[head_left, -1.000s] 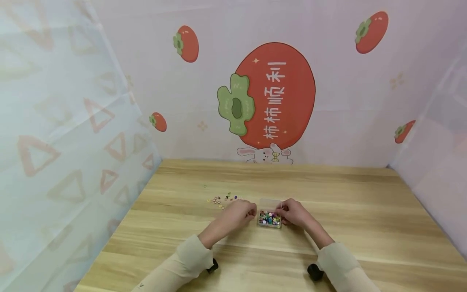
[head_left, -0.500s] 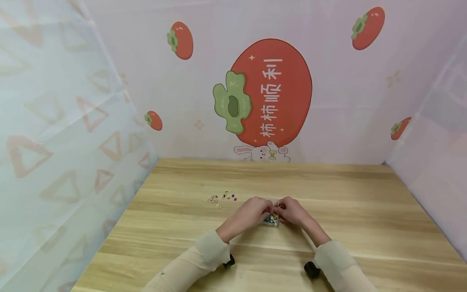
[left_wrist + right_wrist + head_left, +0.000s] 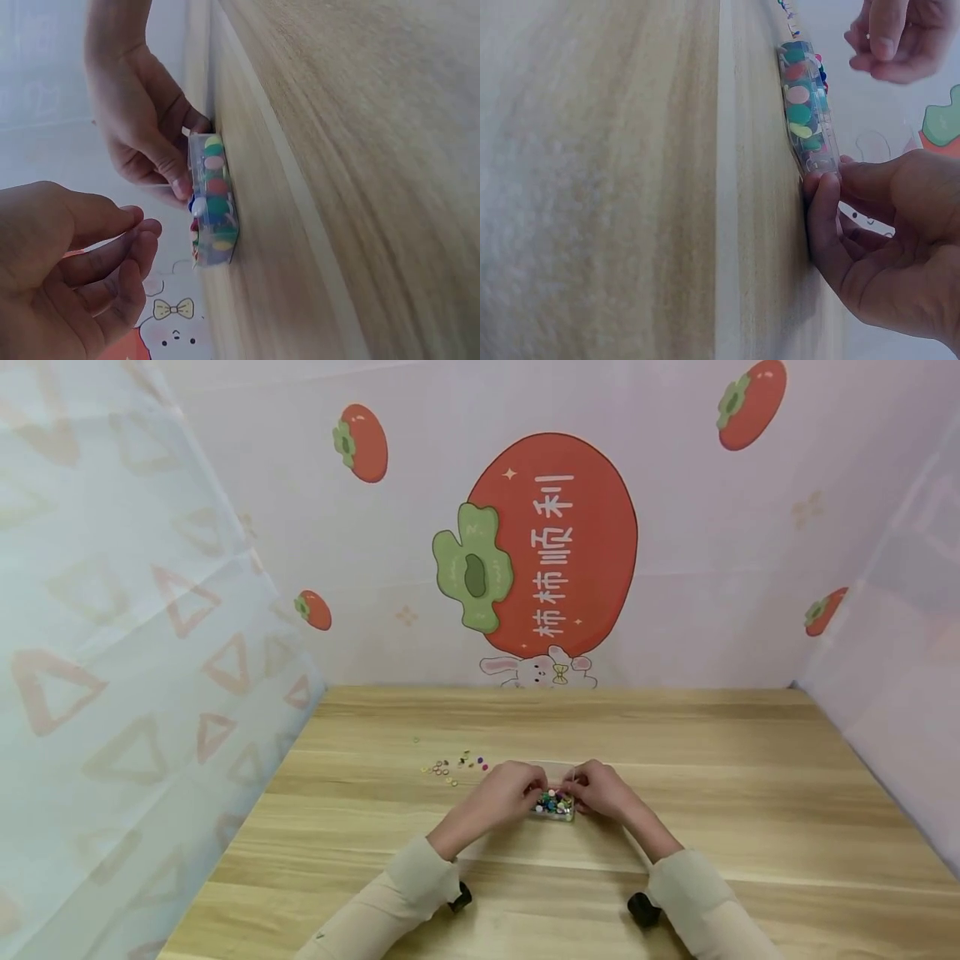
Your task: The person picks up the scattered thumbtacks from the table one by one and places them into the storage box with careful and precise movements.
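A small clear plastic box [image 3: 552,815], filled with colored round-headed pieces that look like thumbtacks, sits on the table with its lid [image 3: 553,767] raised at the back. My right hand [image 3: 602,789] holds the box at its right end; in the right wrist view its thumb and fingers pinch the corner. At the box's left side is my left hand [image 3: 82,262], above the table and apart from the box. Its fingers are loosely bent, thumb tip close to the forefinger, and nothing shows between them. Several loose thumbtacks [image 3: 441,768] lie on the table to the left.
The wood-grain table [image 3: 480,718] ends at a back wall cloth [image 3: 675,610] printed with persimmons and a rabbit. Patterned cloths also stand at both sides. Black wrist devices [image 3: 643,911] show under the sleeves.
My left hand moved right over the box, covering part of it, then drew back left, showing its contents again. My right hand stays at the box. The view shifted slightly.
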### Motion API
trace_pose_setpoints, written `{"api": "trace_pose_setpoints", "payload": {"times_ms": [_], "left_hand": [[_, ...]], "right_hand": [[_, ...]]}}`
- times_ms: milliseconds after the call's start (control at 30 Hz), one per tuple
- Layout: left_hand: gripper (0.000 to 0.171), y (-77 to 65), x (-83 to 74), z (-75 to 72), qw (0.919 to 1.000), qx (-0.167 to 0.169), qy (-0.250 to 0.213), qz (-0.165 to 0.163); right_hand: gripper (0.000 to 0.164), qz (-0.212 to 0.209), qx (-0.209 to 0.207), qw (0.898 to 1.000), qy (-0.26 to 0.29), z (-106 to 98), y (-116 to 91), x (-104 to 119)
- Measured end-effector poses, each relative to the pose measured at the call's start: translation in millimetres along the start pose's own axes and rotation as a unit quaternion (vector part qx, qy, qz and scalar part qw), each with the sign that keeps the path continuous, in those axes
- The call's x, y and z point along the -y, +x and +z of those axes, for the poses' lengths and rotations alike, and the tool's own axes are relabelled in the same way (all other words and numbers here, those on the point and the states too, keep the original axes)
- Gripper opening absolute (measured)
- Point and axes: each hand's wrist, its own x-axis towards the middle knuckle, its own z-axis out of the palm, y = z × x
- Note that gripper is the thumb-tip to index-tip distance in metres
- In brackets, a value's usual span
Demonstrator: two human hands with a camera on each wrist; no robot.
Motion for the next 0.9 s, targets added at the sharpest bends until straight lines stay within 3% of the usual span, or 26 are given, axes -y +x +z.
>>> {"api": "trace_pose_setpoints", "payload": {"times_ms": [300,600,900], "left_hand": [[0.010,-22.1,18.6,-9.8,0.9992,-0.031,-0.008,-0.024],[0.014,-46.8,60.6,-29.9,0.9949,-0.052,0.003,-0.087],[0.021,-61.4,94.7,-35.0,0.9910,-0.019,0.024,-0.130]], "right_hand": [[0.014,0.010,-0.002,1.000,-0.017,-4,-4,-1],[0.015,0.001,0.009,1.000,-0.013,-4,-3,3],[0.014,0.009,0.005,1.000,-0.015,0,0,6]]}}
